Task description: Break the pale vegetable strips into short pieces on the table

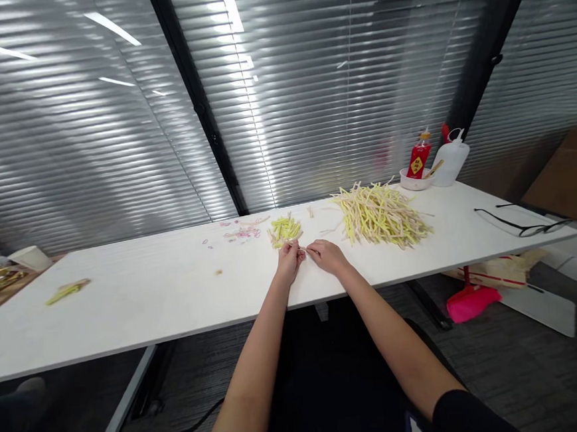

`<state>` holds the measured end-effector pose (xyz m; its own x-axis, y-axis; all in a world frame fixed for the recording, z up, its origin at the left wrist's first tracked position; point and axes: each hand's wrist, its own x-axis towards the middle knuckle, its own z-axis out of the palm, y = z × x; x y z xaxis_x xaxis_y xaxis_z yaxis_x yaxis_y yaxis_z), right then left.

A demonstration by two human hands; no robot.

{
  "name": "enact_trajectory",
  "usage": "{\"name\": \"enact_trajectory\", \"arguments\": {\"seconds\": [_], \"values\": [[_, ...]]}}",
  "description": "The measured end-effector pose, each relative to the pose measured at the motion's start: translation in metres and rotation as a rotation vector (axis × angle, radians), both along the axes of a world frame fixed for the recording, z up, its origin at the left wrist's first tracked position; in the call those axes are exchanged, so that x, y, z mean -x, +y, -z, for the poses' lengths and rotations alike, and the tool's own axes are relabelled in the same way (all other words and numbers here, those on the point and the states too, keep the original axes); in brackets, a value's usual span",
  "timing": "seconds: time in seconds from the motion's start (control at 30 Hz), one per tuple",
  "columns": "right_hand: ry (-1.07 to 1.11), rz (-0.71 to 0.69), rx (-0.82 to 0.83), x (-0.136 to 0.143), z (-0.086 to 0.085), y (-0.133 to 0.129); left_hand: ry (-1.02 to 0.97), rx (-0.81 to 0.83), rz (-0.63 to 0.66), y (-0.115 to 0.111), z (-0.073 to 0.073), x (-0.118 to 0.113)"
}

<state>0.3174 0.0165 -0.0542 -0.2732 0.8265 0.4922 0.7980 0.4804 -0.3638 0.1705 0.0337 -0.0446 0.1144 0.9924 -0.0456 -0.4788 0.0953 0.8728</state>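
Note:
My left hand (289, 259) and my right hand (326, 256) are close together above the table's front middle, fingers pinched. Between them runs a thin pale strip (303, 249), gripped at either side; its ends are hidden by my fingers. Just behind my hands lies a small heap of short yellow and cream pieces (285, 227). To the right spreads a large loose pile of long yellow and cream strips (381, 215). Small pink and purple loops, like rubber bands (248, 232), are scattered to the left of the small heap.
On the white table (139, 294), a small yellow bundle (68, 290) lies far left. A red bottle (418, 157) stands in a shallow white dish (410, 183) beside a white squeeze bottle (450, 163). Black-framed glasses (532, 229) rest near the right end. Blinds rise behind.

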Motion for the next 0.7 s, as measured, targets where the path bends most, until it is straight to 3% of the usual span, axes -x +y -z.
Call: {"name": "enact_trajectory", "arguments": {"seconds": [0.53,0.7], "values": [[0.065,-0.005,0.041,-0.0012,-0.0004,-0.0022,-0.125,0.027,0.006,0.0019,-0.0001,0.0042],[0.176,-0.037,0.077,-0.0011,0.0032,-0.0011,-0.177,0.067,-0.063,0.0051,-0.0001,0.0066]]}}
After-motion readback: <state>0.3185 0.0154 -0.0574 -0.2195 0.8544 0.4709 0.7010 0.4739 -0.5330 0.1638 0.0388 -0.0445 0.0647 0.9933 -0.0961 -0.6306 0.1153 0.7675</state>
